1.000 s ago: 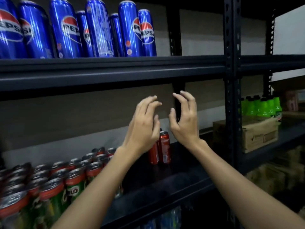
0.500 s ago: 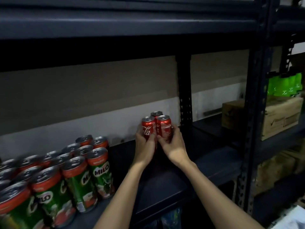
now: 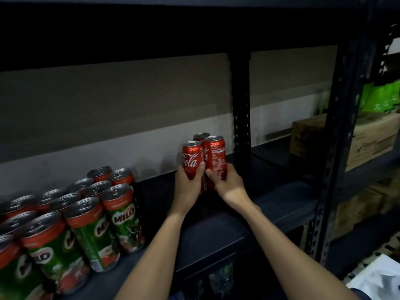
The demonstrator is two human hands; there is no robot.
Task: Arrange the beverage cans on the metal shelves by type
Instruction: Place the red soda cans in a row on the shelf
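Across the frame's middle runs a dark metal shelf [image 3: 281, 204], its bare board stretching between the green cans [image 3: 97, 224] at lower left and a cardboard box [image 3: 368, 137] at right. Centre frame, upright near the rear post [image 3: 241, 100], three red cans [image 3: 214, 156] stand touching; left hand [image 3: 188, 187] and right hand [image 3: 229, 185] each grip one.

I'm reading "Cola" in white script on left red can [image 3: 192, 162]. Right red can [image 3: 215, 158] showing "Coke" above fine print, too small to read. Green cans [image 3: 124, 217] reading "MILO", with "ORIGINAL" faint on red band. Box [image 3: 368, 135] printing blurred.
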